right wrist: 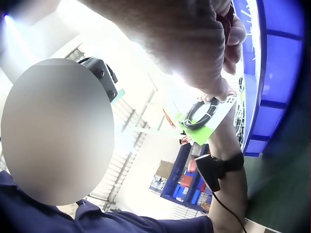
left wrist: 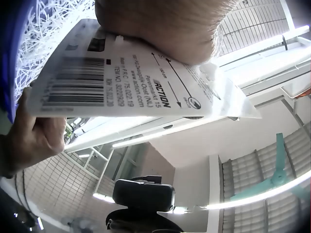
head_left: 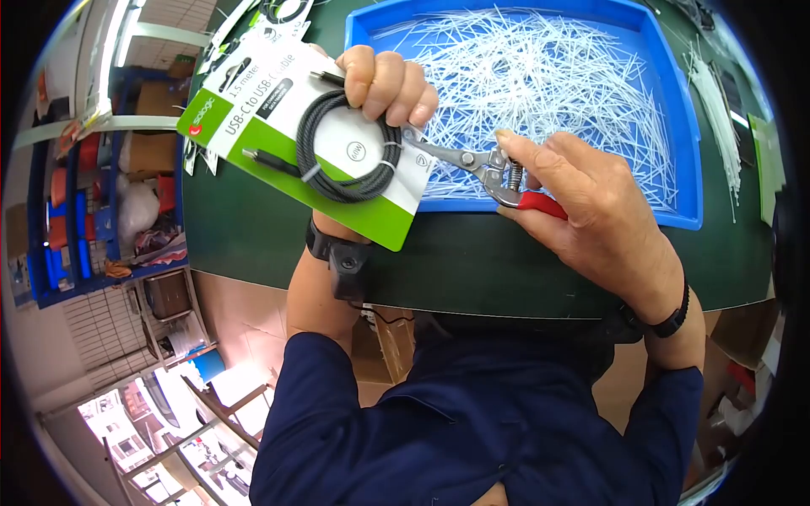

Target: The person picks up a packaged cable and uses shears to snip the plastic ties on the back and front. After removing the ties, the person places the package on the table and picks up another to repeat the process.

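My left hand [head_left: 386, 84] holds a white and green cardboard package [head_left: 253, 110], its fingers curled over the front near the upper edge. A black braided USB-C cable [head_left: 305, 139] is coiled on that card, bound with pale cable ties [head_left: 388, 166]. In my right hand [head_left: 591, 194] are spring-loaded hand cutters [head_left: 485, 162] with a red handle. Their tips overlap the card's right edge in the head view, close to the coil and the left fingers. The left wrist view shows the card's printed back [left wrist: 131, 92] with a barcode.
A blue tray [head_left: 693, 181] full of white plastic strips [head_left: 540, 76] lies behind the hands on the dark green table [head_left: 472, 261]. More packages [head_left: 283, 29] lie at the back left. A bundle of white cable ties [head_left: 717, 126] sits right of the tray.
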`<state>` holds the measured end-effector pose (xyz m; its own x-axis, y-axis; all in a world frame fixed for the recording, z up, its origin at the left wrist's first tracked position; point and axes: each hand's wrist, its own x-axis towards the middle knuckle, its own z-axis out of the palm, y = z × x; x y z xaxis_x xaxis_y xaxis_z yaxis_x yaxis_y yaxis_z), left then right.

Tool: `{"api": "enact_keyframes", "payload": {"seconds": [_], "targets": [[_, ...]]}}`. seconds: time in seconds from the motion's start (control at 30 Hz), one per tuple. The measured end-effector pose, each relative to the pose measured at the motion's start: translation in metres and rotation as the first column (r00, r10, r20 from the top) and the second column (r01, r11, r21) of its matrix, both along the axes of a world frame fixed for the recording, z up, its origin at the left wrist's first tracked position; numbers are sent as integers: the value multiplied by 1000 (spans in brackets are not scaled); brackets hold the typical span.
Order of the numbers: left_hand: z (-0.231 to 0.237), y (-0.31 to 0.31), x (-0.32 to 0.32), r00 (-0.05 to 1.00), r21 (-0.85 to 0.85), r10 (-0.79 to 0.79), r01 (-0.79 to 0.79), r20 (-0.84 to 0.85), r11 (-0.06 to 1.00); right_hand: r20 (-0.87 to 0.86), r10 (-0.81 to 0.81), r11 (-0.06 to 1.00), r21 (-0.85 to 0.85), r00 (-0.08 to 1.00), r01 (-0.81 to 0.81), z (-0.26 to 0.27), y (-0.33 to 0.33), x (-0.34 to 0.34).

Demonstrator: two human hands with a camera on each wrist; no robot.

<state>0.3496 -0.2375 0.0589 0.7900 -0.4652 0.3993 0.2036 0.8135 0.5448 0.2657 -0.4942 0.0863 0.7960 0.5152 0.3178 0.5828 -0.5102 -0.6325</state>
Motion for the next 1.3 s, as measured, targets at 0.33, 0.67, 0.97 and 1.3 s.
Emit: {"api": "enact_keyframes", "payload": {"seconds": [0.33,0.67,0.97,1.3], "targets": [[-39,-45,-14,995,-212,11,-31,-95,977,42,-51,952,304,998,36,-16,19,11],[-64,-69,-18,999,-359,-43,30,-26,933,76,-58,940,340,995,29,-21,27,10],[-50,-69,-36,999,-263,23,-29,-26,964,-36,-27,934,354,999,38,-18,31,6],[-31,-52,-27,993,-215,115,-115,-15,970,-73,-141,939,306,987,157,-14,17,15]]}}
